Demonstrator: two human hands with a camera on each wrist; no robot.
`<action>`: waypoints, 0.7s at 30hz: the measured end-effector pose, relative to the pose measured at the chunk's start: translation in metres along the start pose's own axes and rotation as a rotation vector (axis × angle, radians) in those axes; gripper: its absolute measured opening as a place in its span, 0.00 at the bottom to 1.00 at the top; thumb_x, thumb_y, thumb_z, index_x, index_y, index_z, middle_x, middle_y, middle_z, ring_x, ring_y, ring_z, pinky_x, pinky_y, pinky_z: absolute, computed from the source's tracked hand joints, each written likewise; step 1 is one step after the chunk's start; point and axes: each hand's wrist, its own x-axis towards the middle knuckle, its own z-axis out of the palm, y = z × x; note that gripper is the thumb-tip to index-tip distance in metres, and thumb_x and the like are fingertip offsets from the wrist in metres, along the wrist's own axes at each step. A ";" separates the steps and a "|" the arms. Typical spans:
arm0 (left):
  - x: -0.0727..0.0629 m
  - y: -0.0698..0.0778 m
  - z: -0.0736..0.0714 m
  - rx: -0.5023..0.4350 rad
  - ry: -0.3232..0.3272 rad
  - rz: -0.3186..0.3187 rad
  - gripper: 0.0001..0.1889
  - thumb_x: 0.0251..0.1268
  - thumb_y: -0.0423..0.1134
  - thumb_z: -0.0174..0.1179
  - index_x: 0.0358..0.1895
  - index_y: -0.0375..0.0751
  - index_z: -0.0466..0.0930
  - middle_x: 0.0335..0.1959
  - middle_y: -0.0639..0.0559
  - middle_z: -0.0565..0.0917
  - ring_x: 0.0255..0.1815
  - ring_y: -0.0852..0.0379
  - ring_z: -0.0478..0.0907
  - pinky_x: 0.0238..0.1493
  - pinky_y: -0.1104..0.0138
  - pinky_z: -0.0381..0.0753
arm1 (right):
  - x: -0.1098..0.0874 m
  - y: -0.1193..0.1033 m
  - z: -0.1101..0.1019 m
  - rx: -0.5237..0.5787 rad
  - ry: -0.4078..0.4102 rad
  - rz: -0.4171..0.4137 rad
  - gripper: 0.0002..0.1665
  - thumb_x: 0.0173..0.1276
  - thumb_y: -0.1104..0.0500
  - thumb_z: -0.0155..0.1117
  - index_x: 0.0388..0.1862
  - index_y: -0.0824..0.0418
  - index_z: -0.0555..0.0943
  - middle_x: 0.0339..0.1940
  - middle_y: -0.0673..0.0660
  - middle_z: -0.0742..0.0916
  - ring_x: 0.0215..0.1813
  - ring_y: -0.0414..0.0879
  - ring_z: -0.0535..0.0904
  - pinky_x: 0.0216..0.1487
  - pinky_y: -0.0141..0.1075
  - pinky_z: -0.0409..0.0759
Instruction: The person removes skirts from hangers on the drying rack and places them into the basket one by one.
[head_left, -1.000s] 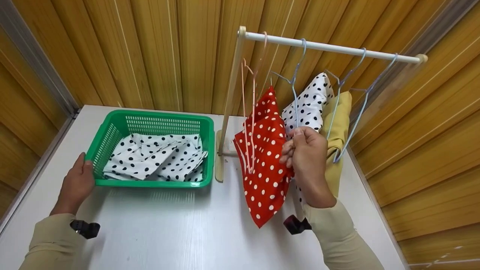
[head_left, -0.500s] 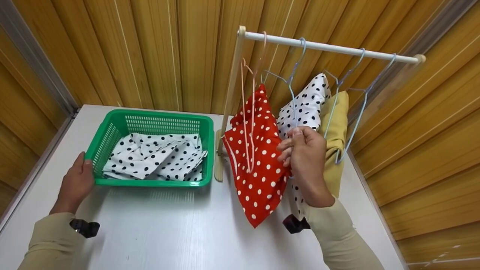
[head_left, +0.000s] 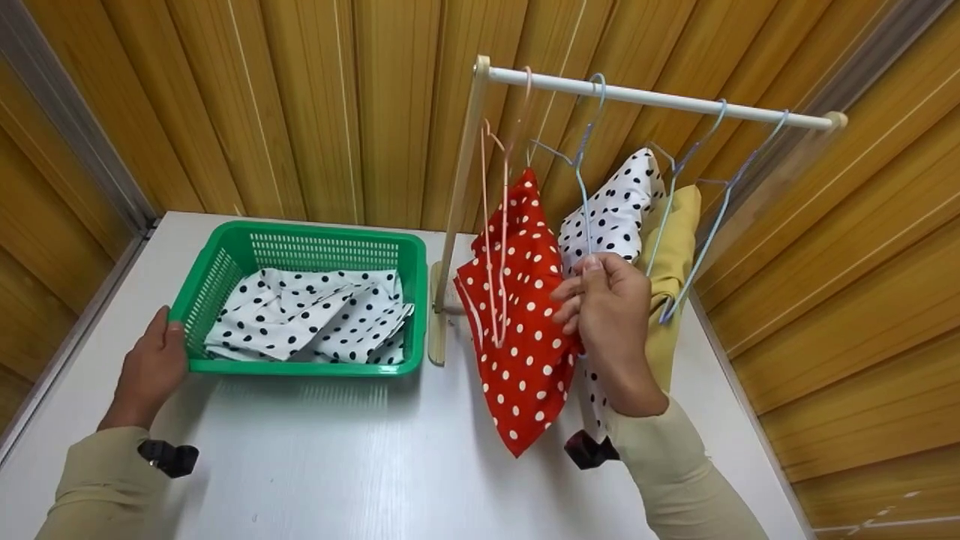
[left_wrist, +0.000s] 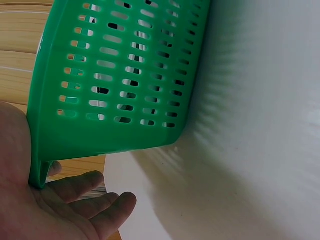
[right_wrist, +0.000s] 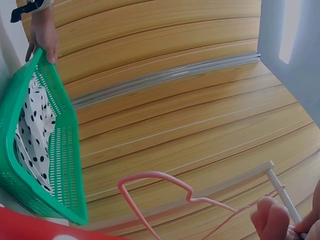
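Observation:
My left hand [head_left: 150, 367] holds the left rim of a green plastic basket [head_left: 304, 368]; in the left wrist view its fingers [left_wrist: 82, 187] lie along the outside under the lip. A white cloth with black dots [head_left: 300, 315] lies folded in the basket. My right hand [head_left: 616, 330] pinches the side wire of a blue clothes hanger [head_left: 580, 184] hooked on a white rod [head_left: 660, 97]. A red cloth with white dots [head_left: 517, 375] hangs from that hanger, its lower bar largely hidden. In front of the cloth hangs a bare pink hanger [head_left: 502, 300].
Farther right along the rod, a white black-dotted cloth [head_left: 615, 214] and a yellow cloth [head_left: 681, 232] hang on blue hangers. A wooden post [head_left: 463, 180] supports the rod's left end, just right of the basket. Wood-panelled walls [head_left: 300, 112] enclose the white table [head_left: 315, 465].
The pinched hanger has shifted slightly left on the rod. Its red cloth swung left, then a little back to the right. My left hand and the basket stay where they were.

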 end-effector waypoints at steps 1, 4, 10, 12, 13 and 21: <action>0.000 0.000 0.000 0.000 -0.002 -0.001 0.38 0.84 0.59 0.17 0.83 0.37 0.22 0.84 0.24 0.37 0.82 0.20 0.44 0.76 0.26 0.49 | 0.000 0.000 0.000 -0.003 0.000 0.000 0.15 0.85 0.63 0.45 0.41 0.72 0.76 0.19 0.53 0.86 0.14 0.41 0.80 0.16 0.31 0.79; 0.000 -0.001 -0.001 -0.005 -0.011 -0.005 0.39 0.84 0.59 0.17 0.83 0.38 0.22 0.83 0.24 0.36 0.82 0.19 0.42 0.76 0.25 0.48 | 0.000 0.000 -0.001 -0.006 -0.005 0.002 0.15 0.85 0.63 0.45 0.42 0.71 0.76 0.20 0.54 0.87 0.14 0.41 0.80 0.17 0.31 0.80; -0.001 -0.004 -0.001 -0.017 -0.018 -0.004 0.39 0.84 0.60 0.18 0.83 0.39 0.21 0.83 0.25 0.34 0.83 0.19 0.38 0.76 0.25 0.46 | 0.000 0.001 0.000 -0.017 -0.007 -0.002 0.15 0.85 0.62 0.45 0.42 0.70 0.77 0.22 0.56 0.87 0.15 0.43 0.81 0.18 0.33 0.81; -0.001 -0.005 -0.001 -0.020 -0.016 -0.001 0.39 0.84 0.60 0.18 0.83 0.39 0.22 0.83 0.25 0.34 0.83 0.20 0.39 0.77 0.26 0.46 | 0.000 0.001 0.000 -0.044 -0.002 -0.015 0.15 0.85 0.62 0.46 0.42 0.69 0.77 0.23 0.57 0.87 0.15 0.43 0.81 0.19 0.33 0.82; -0.001 -0.005 -0.001 -0.017 -0.014 -0.001 0.38 0.84 0.59 0.18 0.83 0.39 0.22 0.83 0.25 0.34 0.83 0.20 0.39 0.76 0.26 0.46 | 0.000 0.001 0.000 -0.062 0.001 -0.024 0.15 0.85 0.62 0.46 0.41 0.69 0.77 0.23 0.57 0.88 0.16 0.43 0.81 0.19 0.33 0.82; -0.001 -0.003 0.000 -0.002 0.000 0.014 0.38 0.84 0.59 0.18 0.83 0.38 0.23 0.83 0.24 0.37 0.82 0.19 0.41 0.76 0.25 0.48 | -0.001 0.006 0.001 -0.231 0.057 -0.154 0.16 0.84 0.62 0.47 0.39 0.69 0.80 0.27 0.65 0.89 0.16 0.45 0.82 0.20 0.33 0.82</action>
